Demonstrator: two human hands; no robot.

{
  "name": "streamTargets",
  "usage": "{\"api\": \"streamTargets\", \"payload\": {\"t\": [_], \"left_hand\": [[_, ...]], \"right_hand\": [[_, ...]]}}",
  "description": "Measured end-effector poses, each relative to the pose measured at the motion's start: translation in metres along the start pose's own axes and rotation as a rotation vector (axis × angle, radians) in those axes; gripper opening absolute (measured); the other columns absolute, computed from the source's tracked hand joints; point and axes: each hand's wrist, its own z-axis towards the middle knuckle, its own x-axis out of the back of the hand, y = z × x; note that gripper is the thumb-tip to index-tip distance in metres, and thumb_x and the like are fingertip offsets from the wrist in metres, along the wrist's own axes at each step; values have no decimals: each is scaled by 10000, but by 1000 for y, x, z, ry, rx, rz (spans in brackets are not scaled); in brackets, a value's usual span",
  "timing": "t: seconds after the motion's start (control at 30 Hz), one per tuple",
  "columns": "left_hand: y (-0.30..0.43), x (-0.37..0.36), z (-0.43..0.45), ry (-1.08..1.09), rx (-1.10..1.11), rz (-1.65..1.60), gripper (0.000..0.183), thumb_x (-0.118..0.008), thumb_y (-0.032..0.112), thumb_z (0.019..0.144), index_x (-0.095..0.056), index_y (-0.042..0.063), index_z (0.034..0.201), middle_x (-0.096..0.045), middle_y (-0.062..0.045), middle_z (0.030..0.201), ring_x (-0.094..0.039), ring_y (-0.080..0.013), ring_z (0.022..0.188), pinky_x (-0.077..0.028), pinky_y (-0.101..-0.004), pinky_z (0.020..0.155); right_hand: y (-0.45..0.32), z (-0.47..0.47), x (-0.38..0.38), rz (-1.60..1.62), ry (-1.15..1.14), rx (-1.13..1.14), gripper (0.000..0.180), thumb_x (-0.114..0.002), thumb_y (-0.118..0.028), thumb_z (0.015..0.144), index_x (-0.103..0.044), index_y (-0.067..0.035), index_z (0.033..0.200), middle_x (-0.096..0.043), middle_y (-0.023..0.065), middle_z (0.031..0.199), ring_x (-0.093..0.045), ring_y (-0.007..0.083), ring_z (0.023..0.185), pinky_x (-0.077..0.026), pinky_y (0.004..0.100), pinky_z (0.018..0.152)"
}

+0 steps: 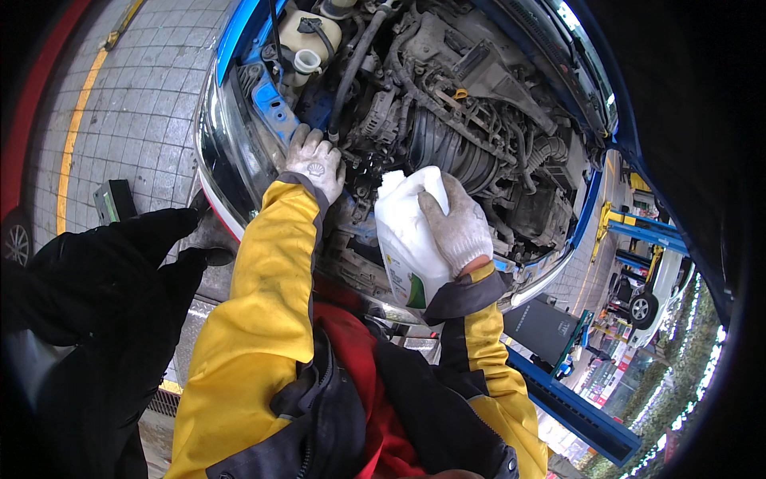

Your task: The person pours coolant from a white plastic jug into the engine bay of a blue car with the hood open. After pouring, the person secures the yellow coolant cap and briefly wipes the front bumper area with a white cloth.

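My right hand (458,224), in a soiled pale knit glove, grips the handle of a white plastic jug (407,239) with a green patch on its label. The jug is tilted, its neck over the front of a car's engine bay; whether liquid flows from it cannot be told. Gloved too, my left hand (314,161) rests palm down near the blue front body panel (272,108), beside the headlight (239,149) and the end of a black hose (353,72). Farther in are the alternator (380,117), the black intake manifold (446,143) and a yellow dipstick handle (459,94).
A white reservoir (311,36) and an uncapped filler neck (307,61) stand at the bay's corner. A person in black (114,287) is close on the left. A dark box (115,202) lies on the tiled floor. The raised hood (670,120) and blue lift parts (574,401) are right.
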Motion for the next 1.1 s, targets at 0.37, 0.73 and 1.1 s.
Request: {"api": "streamTargets", "payload": {"t": [0.37,0.73,1.1], "left_hand": [[-2,-1,2,-13,-64,67,251,-738,353,880,-825,123,934,-778,-54,1033,-596,-281,1228,-427,-449,1181],[-4,-9,0,98,-89,80,218,-767,353,819,-778,140,864,-701,-38,915,-590,-286,1128,-477,-430,1084],[-2,-2,0,56,-67,53,217,-774,345,845,-787,134,893,-720,-49,966,-584,-302,1179,-474,-437,1115]], "right_hand": [[4,0,-1,1,11,27,659,-714,-495,1077,-649,-59,1568,-754,271,1431,-716,464,1338,-567,504,1142],[1,0,0,-2,6,23,665,-713,-498,1078,-647,-53,1569,-752,270,1436,-717,463,1337,-569,500,1140],[3,0,-1,8,11,46,643,-710,-483,1084,-659,-48,1555,-761,258,1425,-725,452,1326,-574,487,1133]]}}
